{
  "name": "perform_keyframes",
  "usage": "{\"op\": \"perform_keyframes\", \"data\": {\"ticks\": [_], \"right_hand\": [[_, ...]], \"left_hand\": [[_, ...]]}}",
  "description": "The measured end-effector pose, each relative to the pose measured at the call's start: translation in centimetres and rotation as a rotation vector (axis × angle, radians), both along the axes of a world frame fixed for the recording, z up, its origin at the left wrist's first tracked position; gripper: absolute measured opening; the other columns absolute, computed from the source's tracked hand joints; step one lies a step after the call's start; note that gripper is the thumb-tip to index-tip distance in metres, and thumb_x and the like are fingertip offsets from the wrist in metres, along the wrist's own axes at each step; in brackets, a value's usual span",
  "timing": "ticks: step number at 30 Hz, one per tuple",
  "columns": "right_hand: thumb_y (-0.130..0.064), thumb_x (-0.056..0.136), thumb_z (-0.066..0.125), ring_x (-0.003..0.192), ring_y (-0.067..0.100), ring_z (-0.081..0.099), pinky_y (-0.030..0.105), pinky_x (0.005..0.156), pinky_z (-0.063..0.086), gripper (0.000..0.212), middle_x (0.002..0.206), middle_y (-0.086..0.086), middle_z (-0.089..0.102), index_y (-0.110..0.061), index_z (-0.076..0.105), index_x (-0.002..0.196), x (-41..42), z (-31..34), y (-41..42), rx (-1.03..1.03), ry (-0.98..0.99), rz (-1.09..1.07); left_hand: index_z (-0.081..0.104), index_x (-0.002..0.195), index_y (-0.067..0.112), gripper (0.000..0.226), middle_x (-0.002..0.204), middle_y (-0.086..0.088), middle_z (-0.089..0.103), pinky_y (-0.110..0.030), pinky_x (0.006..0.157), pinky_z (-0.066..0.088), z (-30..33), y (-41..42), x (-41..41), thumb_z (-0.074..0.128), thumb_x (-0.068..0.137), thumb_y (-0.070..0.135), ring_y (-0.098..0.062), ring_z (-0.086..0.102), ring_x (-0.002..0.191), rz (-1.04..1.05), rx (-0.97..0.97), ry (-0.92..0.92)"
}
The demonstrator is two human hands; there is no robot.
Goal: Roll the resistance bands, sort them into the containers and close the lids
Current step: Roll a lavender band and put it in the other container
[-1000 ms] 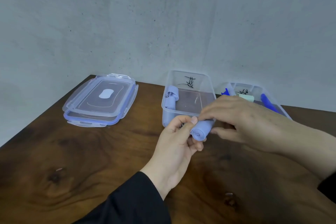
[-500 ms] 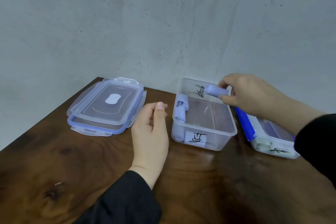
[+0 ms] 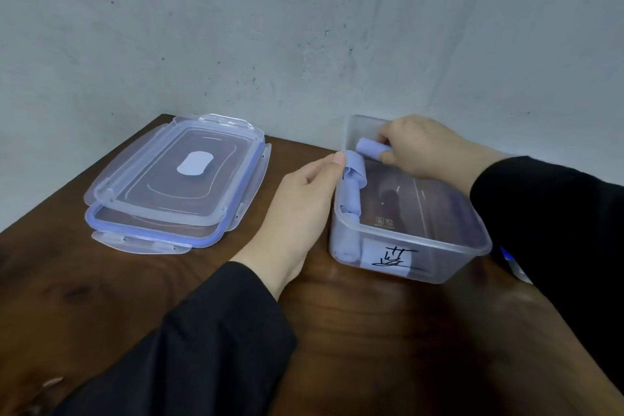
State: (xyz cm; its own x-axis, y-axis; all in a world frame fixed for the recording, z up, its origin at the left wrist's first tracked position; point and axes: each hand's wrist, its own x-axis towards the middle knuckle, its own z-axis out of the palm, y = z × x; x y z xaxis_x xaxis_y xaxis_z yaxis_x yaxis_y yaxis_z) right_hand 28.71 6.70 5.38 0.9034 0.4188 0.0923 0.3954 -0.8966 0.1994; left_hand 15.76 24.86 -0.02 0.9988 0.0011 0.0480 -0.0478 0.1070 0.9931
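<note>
Right hand (image 3: pixel 425 149) lowered roll (image 3: pixel 371 146) into container (image 3: pixel 415 240); perhaps three rolls, two lids (image 3: pixel 175 179).

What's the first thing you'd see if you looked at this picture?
Two hands meet at a clear container on the right of the wooden table. The right hand holds a rolled lilac band over its far end, while the left hand touches its left wall. Two clear lids are stacked on the left.

Open container (image 3: pixel 410 240) right on bench (image 3: pixel 101 297), stacked lids (image 3: pixel 179 179) left.
Rolled bands (image 3: pixel 351 199) inside along container's left wall; another roll (image 3: pixel 371 146) at far end, in right hand (image 3: pixel 422 149); left hand (image 3: pixel 304 199) between lids and container.
</note>
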Motion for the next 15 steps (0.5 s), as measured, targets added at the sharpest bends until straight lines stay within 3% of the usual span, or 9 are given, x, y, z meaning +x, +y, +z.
{"op": "perform_keyframes", "data": {"ticks": [3, 7, 10, 15], "right_hand": [[-0.051, 0.097, 0.046, 0.075, 0.034, 0.059, 0.035, 0.060, 0.043, 0.048, 0.079, 0.012, 0.064, -0.008, 0.062, 0.085, 0.0, 0.0, 0.3, 0.003, 0.024, 0.010], [-0.037, 0.094, 0.053, 0.080, 0.031, 0.053, 0.036, 0.067, 0.043, 0.022, 0.088, 0.008, 0.060, -0.017, 0.056, 0.085, 0.1, -0.7, 1.0, -0.025, 0.033, 0.004], [-0.035, 0.092, 0.054, 0.080, 0.030, 0.052, 0.039, 0.071, 0.049, 0.021, 0.085, 0.003, 0.053, -0.023, 0.046, 0.078, 0.2, -1.0, 1.3, -0.048, 0.019, -0.011], [-0.026, 0.094, 0.055, 0.095, 0.029, 0.063, 0.036, 0.065, 0.047, 0.006, 0.103, 0.000, 0.057, -0.021, 0.056, 0.096, -0.2, -1.9, 1.3, -0.137, -0.134, 0.063]], "left_hand": [[0.065, 0.127, 0.026, 0.047, 0.124, 0.013, 0.066, -0.037, 0.107, 0.042, 0.0, -0.1, 0.1, 0.055, 0.087, 0.051, -0.004, 0.059, 0.118, 0.002, -0.004, -0.020], [0.068, 0.121, 0.026, 0.036, 0.116, 0.013, 0.070, -0.037, 0.105, 0.044, 0.2, -0.1, 0.0, 0.055, 0.092, 0.040, -0.004, 0.062, 0.113, 0.002, -0.006, -0.037], [0.068, 0.122, 0.025, 0.029, 0.115, 0.013, 0.070, -0.035, 0.105, 0.045, 0.4, -0.1, -0.1, 0.054, 0.097, 0.033, -0.002, 0.062, 0.112, 0.006, -0.013, -0.043], [0.068, 0.123, 0.027, 0.029, 0.115, 0.015, 0.070, -0.032, 0.104, 0.045, 0.6, 0.0, -0.2, 0.053, 0.099, 0.032, 0.000, 0.062, 0.111, 0.001, 0.002, -0.034]]}}
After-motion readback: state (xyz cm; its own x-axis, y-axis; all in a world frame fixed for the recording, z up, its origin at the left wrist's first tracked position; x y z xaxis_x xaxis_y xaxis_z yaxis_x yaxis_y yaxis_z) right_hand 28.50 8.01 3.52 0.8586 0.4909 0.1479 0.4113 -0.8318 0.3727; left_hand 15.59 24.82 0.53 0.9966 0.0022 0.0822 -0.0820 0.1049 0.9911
